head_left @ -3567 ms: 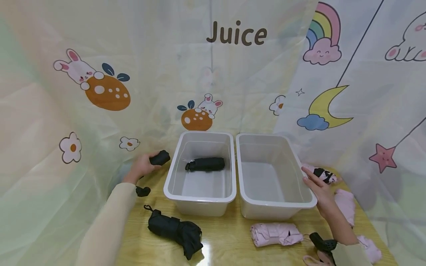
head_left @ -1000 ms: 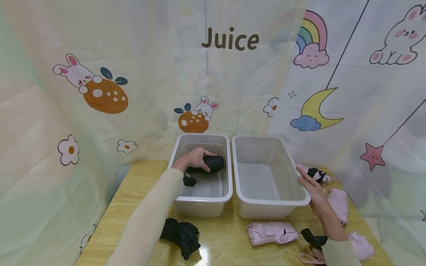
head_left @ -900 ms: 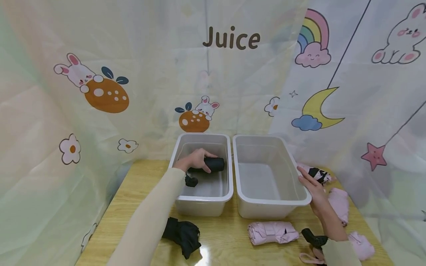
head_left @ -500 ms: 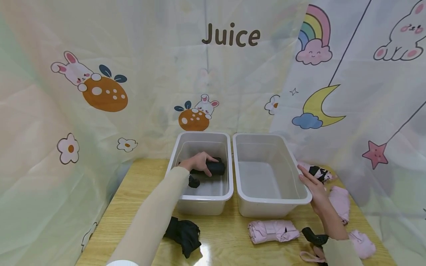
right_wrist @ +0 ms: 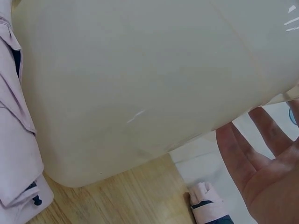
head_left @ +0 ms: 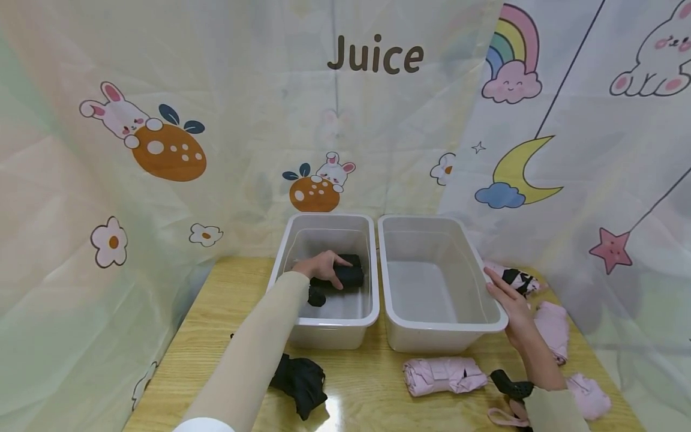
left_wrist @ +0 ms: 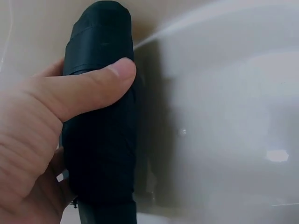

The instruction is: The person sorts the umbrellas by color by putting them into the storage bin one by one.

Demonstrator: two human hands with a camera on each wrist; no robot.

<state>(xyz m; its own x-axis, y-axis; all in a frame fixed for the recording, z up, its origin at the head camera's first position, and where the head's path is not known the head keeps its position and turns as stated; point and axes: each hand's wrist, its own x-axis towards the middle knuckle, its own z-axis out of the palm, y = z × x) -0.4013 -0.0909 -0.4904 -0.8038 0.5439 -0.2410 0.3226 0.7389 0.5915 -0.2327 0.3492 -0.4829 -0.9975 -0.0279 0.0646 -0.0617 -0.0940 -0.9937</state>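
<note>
Inside the left white plastic bin (head_left: 330, 322), my left hand (head_left: 321, 266) grips a folded black umbrella (head_left: 351, 276). The left wrist view shows the thumb laid across this umbrella (left_wrist: 100, 140), fingers behind it. Its black handle end (head_left: 316, 297) hangs below the wrist. Just behind it lies a second black umbrella (head_left: 354, 260), mostly covered. My right hand (head_left: 514, 306) rests against the outer right side of the right white bin (head_left: 448, 327), fingers extended. In the right wrist view the fingertips of that hand (right_wrist: 271, 172) touch the bin wall.
A black umbrella (head_left: 300, 384) lies on the wooden table (head_left: 200, 312) before the left bin, partly behind my sleeve. Pink umbrellas (head_left: 444, 376) lie in front of the right bin and along its right side, one panda-patterned (head_left: 520, 281). A printed curtain hangs behind.
My left hand has carried the umbrella from the table's left side into the left bin, then shifted slightly forward and down with it. My right hand has stayed at the bin's side.
</note>
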